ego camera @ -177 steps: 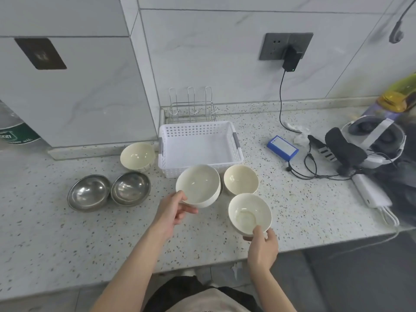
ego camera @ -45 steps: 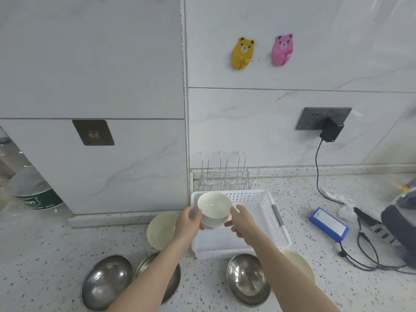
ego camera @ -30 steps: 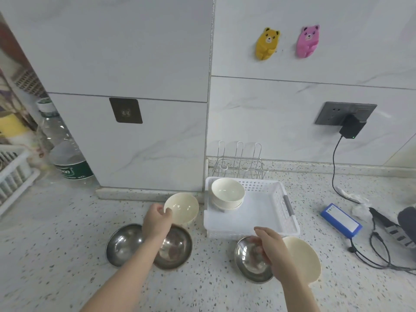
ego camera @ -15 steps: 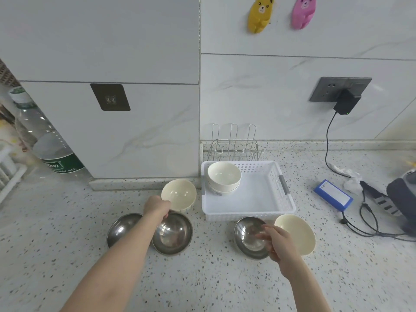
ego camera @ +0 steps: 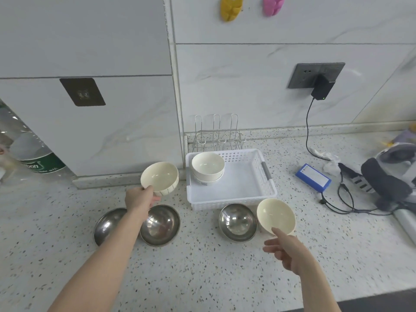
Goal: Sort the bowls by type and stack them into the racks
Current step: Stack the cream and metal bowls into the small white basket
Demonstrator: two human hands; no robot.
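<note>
Scanning from the left: a bottle [ego camera: 33,158] with a green label stood at the far left edge of the bench [ego camera: 202,278], partly cut off. Two steel bowls sat side by side on the bench, left steel bowl [ego camera: 105,228] partly hidden by the forearm, second steel bowl [ego camera: 163,225] touching it. Left hand [ego camera: 139,199] held a cream bowl [ego camera: 159,178] raised above them, tilted toward the camera, fingers grasping its near rim with thumb inside. Just right, a white basket [ego camera: 258,190] held two white bowls [ego camera: 208,167] stacked in its back-left corner, upright. A wire rack [ego camera: 217,136] stood behind the basket against the wall. A third steel bowl [ego camera: 238,222] sat on the bench in front of the basket. Right hand [ego camera: 286,251] held a second cream bowl [ego camera: 276,216] beside that steel bowl, tilted on its side, opening facing the camera; thumb on the near rim, the other fingers loosely curled below it. Further right lay a blue box [ego camera: 313,176], black cables [ego camera: 344,199] and a headset [ego camera: 391,172]. A charger [ego camera: 320,88] was plugged into the wall socket.
</note>
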